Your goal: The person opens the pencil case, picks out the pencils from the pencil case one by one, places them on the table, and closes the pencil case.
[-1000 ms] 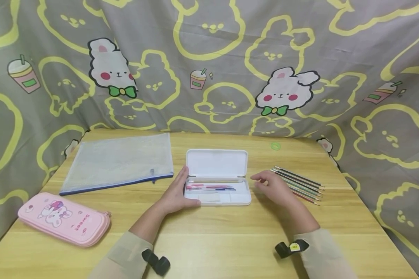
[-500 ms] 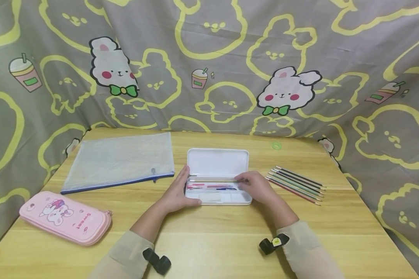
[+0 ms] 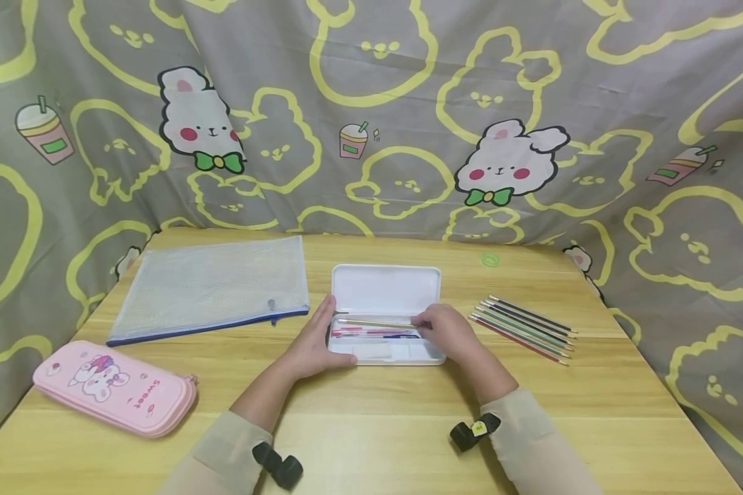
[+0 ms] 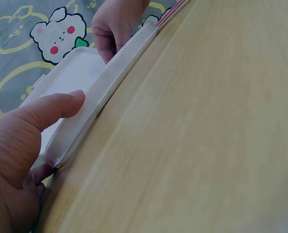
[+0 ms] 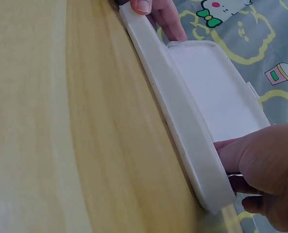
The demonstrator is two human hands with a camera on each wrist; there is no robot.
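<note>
A white pencil box [image 3: 433, 352] lies with its lid [image 3: 386, 289] raised at the middle of the table. My left hand [image 3: 309, 344] grips its left end, thumb over the front rim and fingers along the side. Over the right part of the box, my right hand [image 3: 448, 331] pinches the right end of a gold-coloured pencil [image 3: 371, 323], which slants slightly over the rear compartment. Pink and blue pens [image 3: 365, 332] lie just in front of it. A whitish block [image 3: 371, 351] sits in the front compartment. The box hides some right fingertips in the left wrist view.
Several pencils [image 3: 523, 330] lie fanned out to the right of the box. A mesh zip pouch [image 3: 217, 289] lies at the back left, a pink pencil case [image 3: 114, 388] at the front left. A small green ring [image 3: 490, 260] is at the back right.
My right hand has moved left from beside the box into it and taken hold of the gold-coloured pencil, which now lies at a slight slant. My left hand has stayed on the box.
</note>
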